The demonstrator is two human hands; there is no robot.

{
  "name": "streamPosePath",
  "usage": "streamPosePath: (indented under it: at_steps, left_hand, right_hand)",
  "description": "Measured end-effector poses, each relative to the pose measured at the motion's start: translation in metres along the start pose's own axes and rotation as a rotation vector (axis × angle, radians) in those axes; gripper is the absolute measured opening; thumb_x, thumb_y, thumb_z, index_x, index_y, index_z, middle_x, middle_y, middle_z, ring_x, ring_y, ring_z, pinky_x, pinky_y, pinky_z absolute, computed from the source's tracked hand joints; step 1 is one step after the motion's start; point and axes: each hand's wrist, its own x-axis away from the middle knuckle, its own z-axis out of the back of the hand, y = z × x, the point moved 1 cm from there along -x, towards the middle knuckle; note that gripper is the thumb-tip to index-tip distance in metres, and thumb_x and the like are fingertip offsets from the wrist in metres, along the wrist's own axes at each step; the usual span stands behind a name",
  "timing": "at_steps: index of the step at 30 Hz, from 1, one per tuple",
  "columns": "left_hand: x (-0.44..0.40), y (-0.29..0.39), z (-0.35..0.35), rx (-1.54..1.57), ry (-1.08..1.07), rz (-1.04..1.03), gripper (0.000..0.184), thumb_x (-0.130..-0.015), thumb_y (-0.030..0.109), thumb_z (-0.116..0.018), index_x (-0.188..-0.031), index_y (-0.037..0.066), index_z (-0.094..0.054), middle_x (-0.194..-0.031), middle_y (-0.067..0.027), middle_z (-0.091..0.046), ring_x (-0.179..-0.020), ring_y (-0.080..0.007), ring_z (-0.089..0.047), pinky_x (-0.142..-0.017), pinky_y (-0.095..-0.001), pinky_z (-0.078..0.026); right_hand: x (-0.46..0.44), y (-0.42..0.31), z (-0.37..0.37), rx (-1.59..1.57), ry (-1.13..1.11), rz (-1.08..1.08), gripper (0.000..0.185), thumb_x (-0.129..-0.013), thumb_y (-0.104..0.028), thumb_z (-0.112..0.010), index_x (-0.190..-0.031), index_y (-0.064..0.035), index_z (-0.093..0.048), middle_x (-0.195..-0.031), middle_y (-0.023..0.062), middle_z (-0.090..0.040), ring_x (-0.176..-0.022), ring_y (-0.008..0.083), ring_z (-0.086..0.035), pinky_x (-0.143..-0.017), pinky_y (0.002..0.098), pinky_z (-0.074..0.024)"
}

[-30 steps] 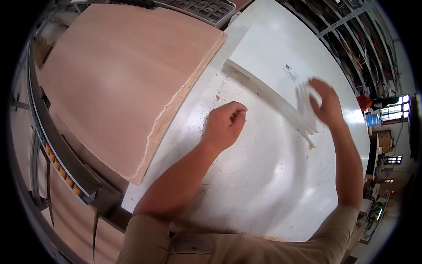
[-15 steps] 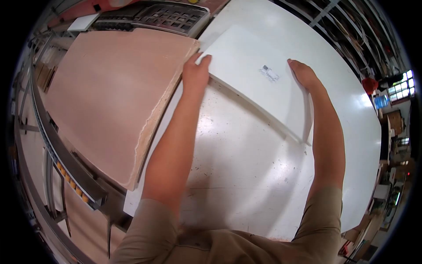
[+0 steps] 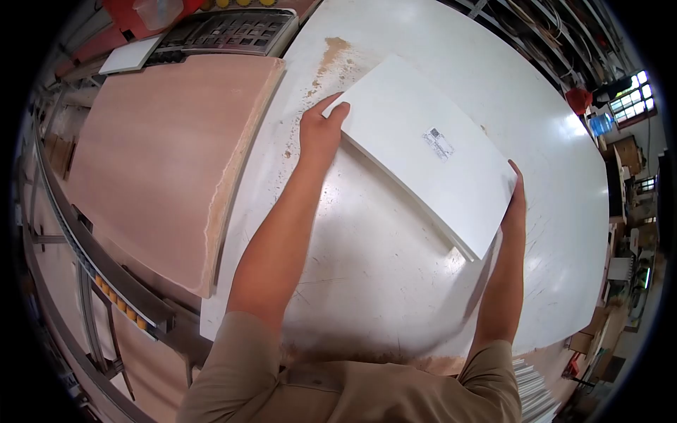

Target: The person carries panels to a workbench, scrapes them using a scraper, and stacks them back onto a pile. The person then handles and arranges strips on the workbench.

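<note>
A white rectangular panel [image 3: 402, 134] with a small printed label [image 3: 438, 144] lies at a slant over the white worktable [image 3: 352, 296]. Along its near edge a second white layer shows underneath. My left hand [image 3: 324, 130] grips the panel's left end, thumb on top and the other fingers partly hidden at the edge. At the opposite end, my right hand [image 3: 516, 197] holds the right edge, its fingers mostly hidden behind the panel.
A large pinkish-brown board [image 3: 162, 162] with a rough edge lies left of the worktable. Sawdust [image 3: 333, 53] is scattered beyond my left hand. A metal frame with yellow rollers [image 3: 120, 303] runs at lower left. Shelving racks [image 3: 543, 35] stand at far right.
My right hand has come nearer, from the panel's far side to its right end. The panel has shifted slightly right and nearer in view. Sawdust on the worktable is now visible.
</note>
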Motion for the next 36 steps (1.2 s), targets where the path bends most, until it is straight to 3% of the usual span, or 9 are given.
streamPosePath:
  at_steps: [6, 13, 17, 19, 21, 24, 27, 29, 36]
  left_hand:
    - [0.026, -0.008, -0.018, -0.128, 0.050, -0.097, 0.039, -0.087, 0.022, -0.065, -0.119, 0.001, -0.068, -0.092, -0.0133, -0.072, -0.081, -0.0171, -0.064, -0.079, -0.0292, -0.049]
    - [0.076, 0.003, -0.015, -0.234, -0.014, -0.221, 0.028, -0.085, 0.014, -0.068, -0.108, -0.002, -0.068, -0.107, -0.0197, -0.070, -0.102, -0.0332, -0.067, -0.090, -0.0350, -0.051]
    - [0.069, 0.028, -0.009, -0.379, -0.228, -0.035, 0.033, -0.088, 0.017, -0.068, -0.116, -0.001, -0.063, -0.107, -0.0146, -0.069, -0.100, -0.0247, -0.065, -0.090, -0.0345, -0.049]
    - [0.060, 0.044, 0.010, -0.473, -0.156, -0.230, 0.034, -0.089, 0.017, -0.068, -0.117, 0.000, -0.063, -0.109, -0.0140, -0.069, -0.101, -0.0253, -0.065, -0.092, -0.0355, -0.049]
    - [0.045, 0.068, 0.048, -0.533, -0.147, -0.430, 0.036, -0.089, 0.021, -0.068, -0.118, 0.001, -0.062, -0.113, -0.0166, -0.066, -0.106, -0.0330, -0.063, -0.094, -0.0388, -0.048]
    - [0.012, 0.095, 0.130, -0.517, 0.008, -0.464, 0.023, -0.089, 0.015, -0.066, -0.108, 0.001, -0.066, -0.100, -0.0096, -0.069, -0.088, -0.0165, -0.066, -0.078, -0.0279, -0.052]
    - [-0.010, 0.073, 0.203, -0.548, 0.210, -0.365, 0.022, -0.092, 0.016, -0.063, -0.107, 0.000, -0.066, -0.095, -0.0088, -0.069, -0.085, -0.0155, -0.065, -0.076, -0.0276, -0.051]
    - [-0.019, 0.069, 0.224, -0.180, 0.395, -0.285, 0.022, -0.093, 0.017, -0.060, -0.105, -0.001, -0.066, -0.091, -0.0078, -0.068, -0.081, -0.0141, -0.063, -0.075, -0.0276, -0.050]
    - [-0.022, 0.066, 0.225, -0.367, 0.185, -0.193, 0.025, -0.090, 0.016, -0.065, -0.107, -0.001, -0.068, -0.085, -0.0074, -0.068, -0.078, -0.0134, -0.061, -0.073, -0.0280, -0.050]
  right_hand:
    - [0.004, 0.019, 0.020, 0.027, 0.073, -0.018, 0.060, -0.090, -0.039, -0.054, -0.145, -0.0152, -0.042, -0.126, 0.0183, -0.057, -0.107, 0.0282, -0.062, -0.087, 0.0373, -0.0545]
    - [0.075, 0.040, 0.055, -0.207, 0.154, 0.059, 0.055, -0.090, -0.031, -0.048, -0.135, 0.0004, -0.048, -0.117, 0.0214, -0.063, -0.099, 0.0323, -0.066, -0.088, 0.0395, -0.0551]
    - [0.065, 0.023, 0.093, 0.154, 0.156, -0.077, 0.042, -0.094, -0.021, -0.048, -0.129, 0.0023, -0.054, -0.118, 0.0154, -0.063, -0.107, 0.0265, -0.061, -0.093, 0.0358, -0.0489]
    - [0.049, -0.006, 0.096, 0.843, 0.258, 0.211, 0.040, -0.092, -0.015, -0.053, -0.128, 0.0023, -0.054, -0.121, 0.0146, -0.062, -0.114, 0.0249, -0.058, -0.098, 0.0339, -0.0450]
    - [0.035, -0.069, 0.031, 0.701, 0.138, 0.303, 0.042, -0.092, -0.015, -0.057, -0.131, 0.0026, -0.053, -0.121, 0.0140, -0.061, -0.118, 0.0221, -0.054, -0.102, 0.0330, -0.0412]
    - [0.024, -0.129, -0.107, 0.511, -0.311, 0.222, 0.039, -0.091, -0.016, -0.058, -0.125, 0.0026, -0.058, -0.116, 0.0120, -0.064, -0.111, 0.0203, -0.058, -0.099, 0.0314, -0.0418]
    - [-0.007, -0.135, -0.244, 0.376, -0.739, -0.011, 0.040, -0.091, -0.020, -0.062, -0.125, 0.0002, -0.058, -0.112, 0.0092, -0.065, -0.102, 0.0183, -0.061, -0.089, 0.0315, -0.0487]
    - [-0.023, -0.118, -0.333, 0.380, -0.744, -0.047, 0.044, -0.091, -0.027, -0.064, -0.125, 0.0000, -0.058, -0.115, 0.0108, -0.063, -0.103, 0.0207, -0.062, -0.085, 0.0359, -0.0527]
    - [-0.041, -0.071, -0.505, 0.428, -0.411, -0.189, 0.062, -0.084, -0.038, -0.073, -0.122, 0.0087, -0.056, -0.118, 0.0193, -0.060, -0.104, 0.0289, -0.060, -0.078, 0.0416, -0.0561]
